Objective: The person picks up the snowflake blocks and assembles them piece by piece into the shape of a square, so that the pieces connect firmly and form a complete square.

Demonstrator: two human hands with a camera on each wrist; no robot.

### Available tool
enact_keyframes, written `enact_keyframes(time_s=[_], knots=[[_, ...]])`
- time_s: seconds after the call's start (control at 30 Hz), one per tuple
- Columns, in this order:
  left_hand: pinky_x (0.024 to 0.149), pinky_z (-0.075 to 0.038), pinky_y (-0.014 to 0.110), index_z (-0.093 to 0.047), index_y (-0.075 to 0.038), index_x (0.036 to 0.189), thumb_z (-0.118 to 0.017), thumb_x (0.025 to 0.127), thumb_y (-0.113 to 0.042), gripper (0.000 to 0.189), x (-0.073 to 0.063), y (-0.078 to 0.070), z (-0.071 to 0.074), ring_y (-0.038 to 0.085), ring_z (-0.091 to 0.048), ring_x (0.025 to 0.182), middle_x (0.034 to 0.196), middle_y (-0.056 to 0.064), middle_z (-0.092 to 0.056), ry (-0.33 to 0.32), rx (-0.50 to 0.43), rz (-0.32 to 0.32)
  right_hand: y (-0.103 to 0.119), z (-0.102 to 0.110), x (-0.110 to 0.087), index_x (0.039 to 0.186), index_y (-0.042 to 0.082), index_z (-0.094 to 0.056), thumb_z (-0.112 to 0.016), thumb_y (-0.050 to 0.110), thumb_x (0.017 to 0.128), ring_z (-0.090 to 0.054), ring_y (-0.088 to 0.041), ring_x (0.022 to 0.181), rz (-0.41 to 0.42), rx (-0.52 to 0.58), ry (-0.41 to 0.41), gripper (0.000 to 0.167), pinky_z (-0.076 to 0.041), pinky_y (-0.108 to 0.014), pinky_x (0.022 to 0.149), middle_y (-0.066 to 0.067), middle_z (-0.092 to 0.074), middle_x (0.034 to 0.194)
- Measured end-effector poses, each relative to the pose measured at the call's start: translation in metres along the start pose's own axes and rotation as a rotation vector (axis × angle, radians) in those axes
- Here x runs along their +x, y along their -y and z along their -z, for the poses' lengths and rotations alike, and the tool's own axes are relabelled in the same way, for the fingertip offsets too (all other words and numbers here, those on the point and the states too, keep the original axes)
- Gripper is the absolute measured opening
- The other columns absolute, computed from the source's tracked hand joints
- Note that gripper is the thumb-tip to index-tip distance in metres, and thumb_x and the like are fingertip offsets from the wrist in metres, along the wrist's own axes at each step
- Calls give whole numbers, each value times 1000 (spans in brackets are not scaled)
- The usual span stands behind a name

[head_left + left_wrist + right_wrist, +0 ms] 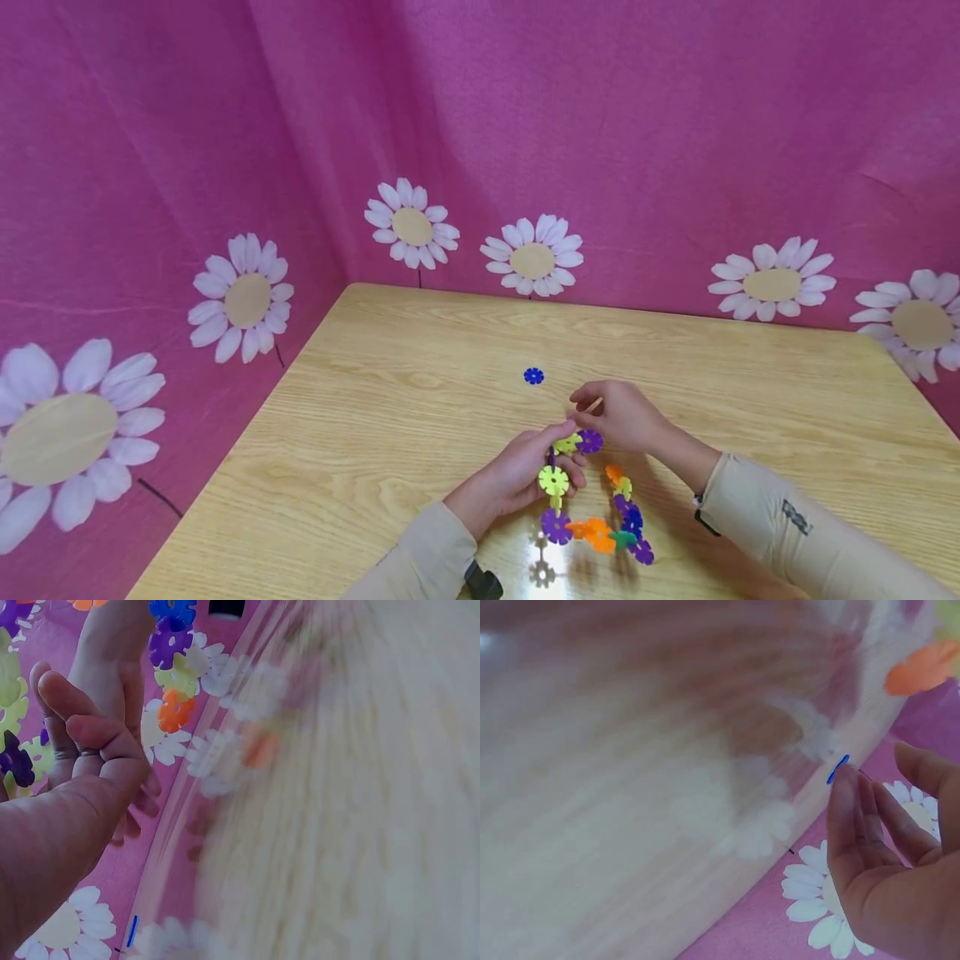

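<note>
Nearest on the wooden bench (360, 433) lies the lower end of a chain of snowflake discs (600, 525), a run of purple, orange, green and blue pieces resting flat on the glossy wood. The chain climbs away from there in two strands towards the hands. The left hand (517, 475) comes in from the near left, its fingers curled round the left strand at a yellow disc (553, 480), with the thumb reaching up to the top pieces. Just beyond, the right hand (618, 412) arrives from the right, fingers bent, its fingertips meeting the top of the chain at a purple disc (589, 441) beside a yellow-green one; whether it truly pinches that disc I cannot tell. In the right wrist view its fingers lie close together and nearly straight. Farther out, well apart from both hands, a single blue disc (533, 376) lies flat on the bench. Behind the far edge hangs a pink backdrop (600, 125) printed with white daisies (532, 257).
</note>
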State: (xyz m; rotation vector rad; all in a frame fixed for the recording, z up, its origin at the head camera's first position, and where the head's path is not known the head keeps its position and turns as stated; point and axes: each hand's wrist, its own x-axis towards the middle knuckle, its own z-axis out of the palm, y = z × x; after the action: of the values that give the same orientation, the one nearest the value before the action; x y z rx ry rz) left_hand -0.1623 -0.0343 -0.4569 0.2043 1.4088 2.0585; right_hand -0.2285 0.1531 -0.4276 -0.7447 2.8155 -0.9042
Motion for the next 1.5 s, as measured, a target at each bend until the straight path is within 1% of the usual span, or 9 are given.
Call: enact_keyframes(time_s=[0.23,0.4,0.53,0.63,0.73,0.93,1.13,1.4,1.5], knots=[[59,-55,19,-55,6,117,-50,102,-43,51,-1,0,-2,7,-64,65,84,1,-64,-11,-1,12,-8,4,23,111,-5,-70,-74,18,90,-70,-19,81,63,-100,-32,31,-59,-35,70,-18,-73,102],[60,-55,19,-56,8,110,-51,102,-44,52,-2,0,-2,8,-64,64,81,1,-65,-19,4,10,-12,3,35,110,-4,-71,-75,19,89,-67,-18,80,99,-141,-44,32,-57,-36,71,-17,-71,100],[59,-55,19,-55,10,114,-51,102,-43,55,-2,0,-3,7,-64,64,82,1,-64,-20,7,6,-11,-2,42,110,2,-73,-77,25,87,-66,-21,85,86,-235,-72,33,-47,-49,82,-10,-70,97],[59,-55,19,-55,11,115,-51,102,-43,56,-3,1,-2,8,-64,64,81,2,-64,-27,12,15,-12,-6,49,109,6,-74,-78,29,86,-65,-23,89,74,-296,-90,33,-36,-51,79,-7,-70,96],[59,-55,20,-55,11,115,-52,101,-44,57,-4,1,-1,8,-64,64,81,2,-64,-35,19,24,-16,-6,57,109,7,-74,-78,29,86,-65,-24,91,60,-325,-85,33,-33,-51,77,-7,-71,98],[60,-55,20,-56,12,117,-53,100,-47,61,-5,0,0,9,-64,65,81,2,-65,-49,23,22,-19,-3,75,119,7,-71,-78,31,87,-65,-27,97,36,-331,-30,40,-32,-50,78,-10,-71,104],[60,-55,19,-55,11,115,-52,101,-43,56,-4,-1,0,8,-64,65,83,2,-64,-20,4,24,-15,-5,88,123,10,-70,-77,37,87,-65,-27,101,57,-306,35,46,-28,-45,74,-9,-72,105],[61,-55,19,-56,4,106,-50,102,-42,47,-5,-1,4,7,-64,65,82,0,-64,-19,-4,32,-9,-15,98,117,15,-74,-77,35,87,-57,-20,90,85,-339,69,36,-25,-43,72,-2,-63,88],[61,-55,19,-57,4,105,-50,102,-43,47,-6,-2,5,7,-64,65,81,0,-65,-27,0,35,-7,-15,100,112,15,-76,-78,31,87,-55,-19,90,75,-313,69,30,-27,-47,75,-2,-65,90]])
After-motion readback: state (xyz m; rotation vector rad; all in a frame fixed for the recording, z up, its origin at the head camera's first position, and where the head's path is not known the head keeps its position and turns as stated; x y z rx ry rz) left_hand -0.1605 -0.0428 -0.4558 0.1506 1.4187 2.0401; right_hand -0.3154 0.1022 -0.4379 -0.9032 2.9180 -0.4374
